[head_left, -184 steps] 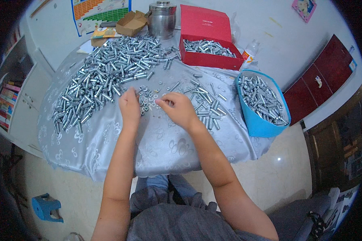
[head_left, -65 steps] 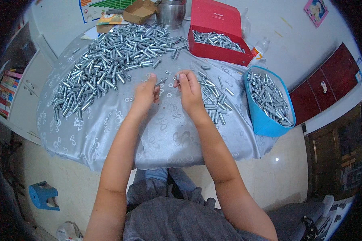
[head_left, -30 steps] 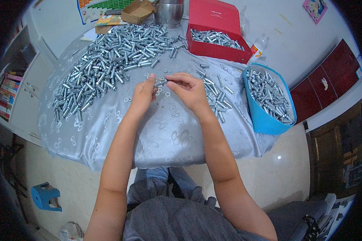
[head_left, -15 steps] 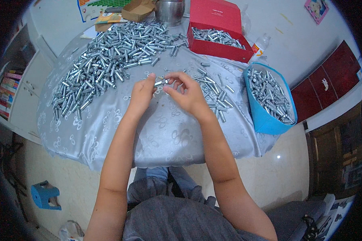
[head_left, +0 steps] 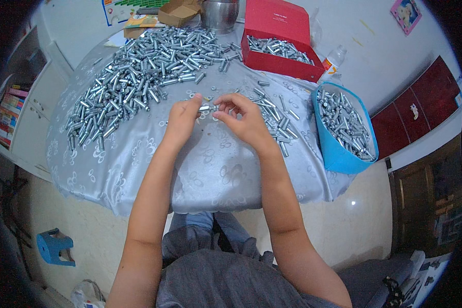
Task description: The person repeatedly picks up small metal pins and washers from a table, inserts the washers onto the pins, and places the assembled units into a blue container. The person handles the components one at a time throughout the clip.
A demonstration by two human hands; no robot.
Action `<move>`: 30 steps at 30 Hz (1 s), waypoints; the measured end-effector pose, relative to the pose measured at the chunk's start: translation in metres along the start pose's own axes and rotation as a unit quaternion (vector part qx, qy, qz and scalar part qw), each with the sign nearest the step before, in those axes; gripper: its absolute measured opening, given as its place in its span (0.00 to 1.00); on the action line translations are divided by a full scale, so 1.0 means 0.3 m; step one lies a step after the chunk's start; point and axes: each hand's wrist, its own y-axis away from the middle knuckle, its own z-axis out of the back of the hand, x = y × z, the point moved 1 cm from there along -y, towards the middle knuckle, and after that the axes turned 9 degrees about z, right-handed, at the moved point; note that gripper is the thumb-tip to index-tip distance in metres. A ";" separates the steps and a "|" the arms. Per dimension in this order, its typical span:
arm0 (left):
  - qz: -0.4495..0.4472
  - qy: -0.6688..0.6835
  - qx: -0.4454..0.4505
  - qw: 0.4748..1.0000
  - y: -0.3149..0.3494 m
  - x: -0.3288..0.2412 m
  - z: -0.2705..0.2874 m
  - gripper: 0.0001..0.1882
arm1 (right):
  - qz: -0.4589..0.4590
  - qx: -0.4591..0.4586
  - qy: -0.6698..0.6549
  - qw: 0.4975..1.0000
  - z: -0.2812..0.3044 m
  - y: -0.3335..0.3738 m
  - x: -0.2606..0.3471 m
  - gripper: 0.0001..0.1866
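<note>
Over the tablecloth (head_left: 210, 164) — right hand (head_left: 242, 119) curled.

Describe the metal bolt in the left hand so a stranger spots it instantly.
Start at the table with the shiny grey cloth and find the left hand near its middle. The metal bolt juts from it toward the right hand. Unlike the heaped metal pieces lying loose beyond, it is gripped by a hand.

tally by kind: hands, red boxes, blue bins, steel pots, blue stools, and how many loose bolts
Hands: 2 (left hand, right hand)
Red box: 1
Blue bin: 1
Steel pot, cut off by the frame: 1
Blue stool: 1
Total: 6
Loose bolts: too many to count, left out
</note>
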 end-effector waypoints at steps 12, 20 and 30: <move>-0.005 -0.023 0.019 1.000 0.007 -0.009 0.008 0.28 | -0.043 0.052 0.043 0.997 0.023 0.003 -0.013 0.16; -0.004 -0.018 0.020 1.000 0.005 -0.008 0.004 0.28 | -0.042 0.019 -0.025 0.999 0.004 0.006 -0.029 0.16; 0.001 -0.022 0.024 0.999 0.002 0.001 0.001 0.28 | -0.035 0.063 0.013 0.997 -0.017 0.004 0.004 0.10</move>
